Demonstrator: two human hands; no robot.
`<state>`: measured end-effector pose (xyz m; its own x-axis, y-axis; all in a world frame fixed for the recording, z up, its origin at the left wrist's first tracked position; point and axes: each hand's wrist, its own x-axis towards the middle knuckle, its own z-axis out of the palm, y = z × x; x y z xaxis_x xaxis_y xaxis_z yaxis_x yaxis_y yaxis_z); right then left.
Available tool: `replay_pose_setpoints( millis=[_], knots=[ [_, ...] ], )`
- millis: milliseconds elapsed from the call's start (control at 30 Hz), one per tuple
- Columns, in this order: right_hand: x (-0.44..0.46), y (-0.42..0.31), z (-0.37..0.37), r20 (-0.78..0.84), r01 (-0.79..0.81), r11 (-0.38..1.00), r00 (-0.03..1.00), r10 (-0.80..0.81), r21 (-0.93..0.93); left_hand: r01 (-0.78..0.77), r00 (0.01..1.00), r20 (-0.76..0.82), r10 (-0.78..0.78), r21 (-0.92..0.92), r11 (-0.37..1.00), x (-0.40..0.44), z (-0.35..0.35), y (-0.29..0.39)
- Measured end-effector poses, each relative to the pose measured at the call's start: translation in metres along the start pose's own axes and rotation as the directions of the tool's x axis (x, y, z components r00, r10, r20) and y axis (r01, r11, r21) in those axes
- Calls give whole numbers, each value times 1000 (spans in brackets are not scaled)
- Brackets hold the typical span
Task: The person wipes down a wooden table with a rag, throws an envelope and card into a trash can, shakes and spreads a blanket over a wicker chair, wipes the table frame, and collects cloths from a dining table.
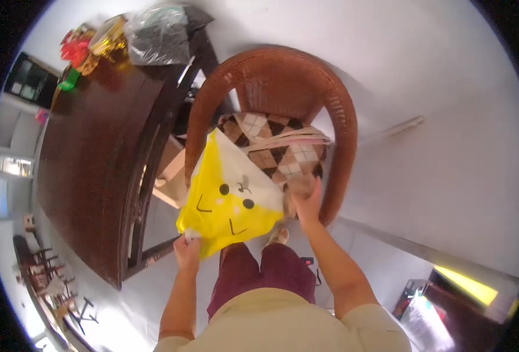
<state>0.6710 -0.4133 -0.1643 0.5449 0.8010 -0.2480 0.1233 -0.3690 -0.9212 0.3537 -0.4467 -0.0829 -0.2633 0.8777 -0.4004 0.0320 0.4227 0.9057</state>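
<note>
A yellow and white cloth piece (233,190), perhaps a cushion cover, is spread out in front of me, printed with a cartoon face of black dots and lines. My left hand (187,251) is closed on its lower-left edge. At the cloth's right corner is my right hand (303,199), smeared by motion; whether its fingers grip the corner cannot be made out. Behind the cloth stands a brown woven armchair (283,61) with a checked seat cushion (297,158). Pale pinkish strips (294,139) lie across that cushion.
A dark wooden cabinet (95,170) stands close on the left, with a clear plastic bag (157,38) and red and gold items (92,47) on top. Beside the chair is an open cardboard box (171,176). A white wall (441,170) runs along the right.
</note>
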Motion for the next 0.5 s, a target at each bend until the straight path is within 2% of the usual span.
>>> replay_pose_setpoints(
  millis=[33, 67, 133, 200, 233, 267, 333, 367, 467, 500],
  knots=[
    [4, -9, 1, 22, -30, 997, 999, 29, 76, 0, 1000, -11, -1, -33, 999, -6, 2, 2],
    [11, 1, 1, 48, -3, 999, 999, 1, 39, -4, 1000, -18, 2, -69, 998, -12, 2, 1],
    [27, 5, 7, 211, 7, 976, 976, -54, 219, -12, 999, -43, 10, -52, 999, -20, -6, -6],
    [28, 6, 10, 353, 131, 989, 924, -145, 65, -4, 998, -62, 1, -51, 999, -30, -12, -8],
    [24, 4, 12, 429, 275, 947, 885, -181, -168, 7, 997, -70, -11, -58, 998, -36, -15, -6],
    [18, 1, 15, 506, 416, 829, 841, -193, -375, 18, 997, -76, -22, -64, 998, -41, -17, -3],
    [-7, -2, 26, 616, 160, 967, 788, -4, -198, 77, 993, -77, -86, -113, 991, -50, -22, 2],
    [-17, -6, 32, 676, 8, 993, 733, 77, -121, 108, 990, -75, -119, -136, 985, -52, -25, 3],
    [-45, -59, 30, 764, -6, 930, 569, 305, -367, 143, 990, 25, -141, -121, 982, -52, -48, -10],
    [-49, -47, 32, 709, -16, 929, 641, 294, -371, 124, 992, -1, -124, -10, 992, -47, -57, -16]
  ],
)
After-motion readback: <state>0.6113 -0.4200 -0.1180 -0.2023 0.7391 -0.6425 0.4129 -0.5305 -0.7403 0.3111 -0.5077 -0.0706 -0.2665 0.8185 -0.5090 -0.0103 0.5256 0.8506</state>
